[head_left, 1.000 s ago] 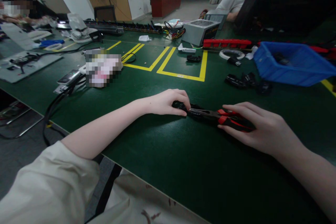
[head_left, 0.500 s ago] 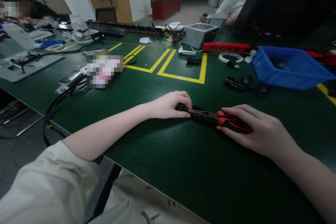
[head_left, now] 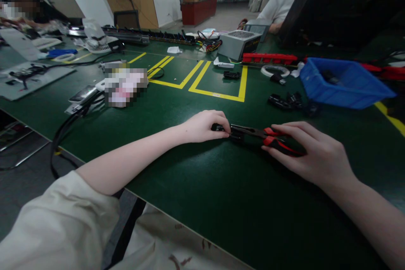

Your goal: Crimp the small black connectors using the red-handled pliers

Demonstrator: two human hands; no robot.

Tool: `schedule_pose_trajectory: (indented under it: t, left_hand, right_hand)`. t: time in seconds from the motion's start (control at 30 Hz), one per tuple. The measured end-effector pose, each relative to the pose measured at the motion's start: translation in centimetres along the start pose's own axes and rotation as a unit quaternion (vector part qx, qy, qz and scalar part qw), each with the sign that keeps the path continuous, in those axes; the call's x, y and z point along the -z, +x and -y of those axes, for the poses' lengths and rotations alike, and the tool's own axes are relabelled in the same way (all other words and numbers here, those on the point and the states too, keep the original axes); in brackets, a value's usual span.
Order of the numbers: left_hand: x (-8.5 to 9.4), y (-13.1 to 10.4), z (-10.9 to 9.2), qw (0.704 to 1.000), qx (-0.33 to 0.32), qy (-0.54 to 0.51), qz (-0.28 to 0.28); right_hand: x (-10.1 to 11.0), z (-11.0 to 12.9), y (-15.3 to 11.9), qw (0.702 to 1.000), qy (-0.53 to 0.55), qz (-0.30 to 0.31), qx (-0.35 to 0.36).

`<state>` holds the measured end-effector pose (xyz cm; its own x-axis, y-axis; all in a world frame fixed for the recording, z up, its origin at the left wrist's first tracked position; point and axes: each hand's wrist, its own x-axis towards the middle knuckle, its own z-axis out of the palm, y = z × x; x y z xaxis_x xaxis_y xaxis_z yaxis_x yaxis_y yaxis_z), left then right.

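On the green table top [head_left: 196, 185], my left hand [head_left: 207, 126] is closed around a small black part [head_left: 236, 136], whose right end sticks out past the fingertips. What kind of part it is I cannot make out. My right hand [head_left: 316, 152] is wrapped round the red and black handles of a pair of long-nose pliers [head_left: 268, 135]. The pliers' slim dark jaws point left and lie at the black part, just beside my left fingertips. Whether the jaws grip the part I cannot tell.
Several similar black parts [head_left: 286, 100] lie beyond my right hand, beside a blue bin [head_left: 344, 93]. Another black part [head_left: 232, 75] is inside a yellow taped outline [head_left: 218, 94]. Farther back stands a grey power supply [head_left: 238, 44]. Black cables [head_left: 68, 124] hang over the left edge.
The pliers' jaws have shifted slightly up against the black part, and their handles are spread a little wider. My left hand stays nearly still.
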<state>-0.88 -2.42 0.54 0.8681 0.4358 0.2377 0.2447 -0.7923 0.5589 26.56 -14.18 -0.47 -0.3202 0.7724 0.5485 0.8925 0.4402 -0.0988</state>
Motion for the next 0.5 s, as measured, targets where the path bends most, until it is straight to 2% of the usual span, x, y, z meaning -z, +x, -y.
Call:
schedule_pose_trajectory:
  t: [0.1, 0.23, 0.37, 0.5]
  left_hand:
    - [-0.1, -0.1, -0.1, 1.000, -0.008, 0.022, -0.009]
    - [-0.3, -0.2, -0.4, 0.996, -0.012, 0.092, -0.004]
    - [-0.4, -0.1, -0.8, 0.985, -0.025, 0.172, 0.020]
    - [-0.4, 0.2, -1.1, 0.972, -0.036, 0.229, 0.037]
  right_hand:
    - [-0.1, -0.3, 0.1, 0.998, -0.025, -0.001, -0.053]
    - [-0.5, -1.2, 0.1, 0.994, -0.033, 0.032, -0.097]
    - [-1.0, -2.0, 0.0, 0.994, -0.024, 0.059, -0.093]
    - [-1.4, -2.5, -0.1, 0.995, -0.039, 0.055, -0.070]
